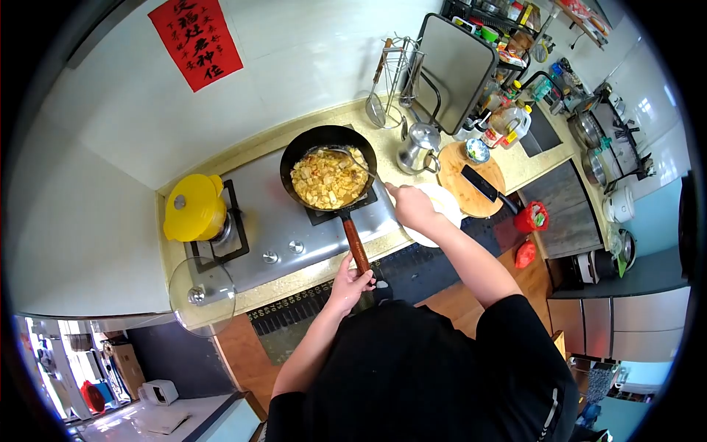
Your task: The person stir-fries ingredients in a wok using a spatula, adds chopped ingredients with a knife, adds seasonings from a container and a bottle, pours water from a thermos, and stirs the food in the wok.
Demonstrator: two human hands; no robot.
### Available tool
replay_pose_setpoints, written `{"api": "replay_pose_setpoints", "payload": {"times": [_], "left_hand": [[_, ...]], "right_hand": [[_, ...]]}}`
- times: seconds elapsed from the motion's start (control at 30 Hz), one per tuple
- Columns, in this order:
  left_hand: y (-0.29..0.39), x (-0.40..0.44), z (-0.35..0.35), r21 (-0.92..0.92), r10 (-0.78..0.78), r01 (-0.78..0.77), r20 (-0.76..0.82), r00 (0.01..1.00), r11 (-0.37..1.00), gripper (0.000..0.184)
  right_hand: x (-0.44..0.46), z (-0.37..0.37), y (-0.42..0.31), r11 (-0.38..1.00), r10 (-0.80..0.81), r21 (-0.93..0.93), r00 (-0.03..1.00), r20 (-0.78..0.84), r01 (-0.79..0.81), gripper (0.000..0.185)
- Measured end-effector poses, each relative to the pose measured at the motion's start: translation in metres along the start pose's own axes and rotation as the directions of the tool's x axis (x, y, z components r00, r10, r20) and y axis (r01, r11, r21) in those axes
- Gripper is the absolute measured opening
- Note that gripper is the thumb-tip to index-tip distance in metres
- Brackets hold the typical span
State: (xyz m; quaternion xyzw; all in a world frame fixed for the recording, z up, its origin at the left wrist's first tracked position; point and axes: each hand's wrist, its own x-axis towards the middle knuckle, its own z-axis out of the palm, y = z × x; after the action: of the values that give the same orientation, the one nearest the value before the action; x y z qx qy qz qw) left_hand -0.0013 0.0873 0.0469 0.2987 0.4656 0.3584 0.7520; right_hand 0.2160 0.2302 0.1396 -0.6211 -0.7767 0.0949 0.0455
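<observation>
A black frying pan [288, 172] rests on the right burner of the stove, full of yellowish, chopped food [328, 179]. My left hand [348, 284] is closed around the end of its brown wooden handle [356, 247]. Over the pan's right rim reaches the shaft of a metal spatula [366, 169], with its head among the food and partly hidden. My right hand [412, 205] grips the spatula's other end, palm down. Below that hand, a white plate [442, 204] sits on the counter, partly covered by my forearm.
A yellow lidded pot [194, 208] occupies the left burner. A glass lid [213, 313] lies by the counter's front left. To the right are a metal kettle [420, 149], a round cutting board [451, 177] with a cleaver [480, 183], a small bowl [477, 151] and several bottles.
</observation>
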Motion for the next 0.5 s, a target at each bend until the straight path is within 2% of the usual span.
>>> {"api": "replay_pose_setpoints", "payload": {"times": [0.03, 0.13, 0.27, 0.37, 0.5], "left_hand": [[-0.001, -0.001, 0.0, 0.0, 0.0, 0.0, -0.002, 1.0, 1.0, 0.076], [0.0, -0.002, 0.0, -0.007, 0.002, -0.002, 0.001, 1.0, 1.0, 0.077], [-0.002, -0.001, 0.0, -0.013, 0.011, -0.01, 0.021, 1.0, 1.0, 0.079], [0.0, 0.0, -0.001, -0.018, 0.015, -0.015, 0.014, 1.0, 1.0, 0.079], [0.0, -0.003, 0.0, -0.03, 0.01, -0.009, 0.012, 1.0, 1.0, 0.079]], "right_hand": [[-0.009, -0.004, 0.001, 0.997, 0.001, 0.073, 1.0, -0.019, 0.001, 0.052], [-0.028, -0.029, 0.007, 0.994, 0.038, 0.107, 0.997, -0.06, -0.032, 0.054], [-0.035, -0.02, 0.012, 0.991, 0.121, 0.064, 0.992, -0.034, -0.118, 0.056], [-0.041, -0.017, 0.01, 1.0, 0.027, 0.011, 1.0, 0.002, -0.028, 0.056], [-0.044, -0.03, -0.014, 0.984, -0.122, -0.142, 0.987, -0.105, 0.107, 0.056]]}}
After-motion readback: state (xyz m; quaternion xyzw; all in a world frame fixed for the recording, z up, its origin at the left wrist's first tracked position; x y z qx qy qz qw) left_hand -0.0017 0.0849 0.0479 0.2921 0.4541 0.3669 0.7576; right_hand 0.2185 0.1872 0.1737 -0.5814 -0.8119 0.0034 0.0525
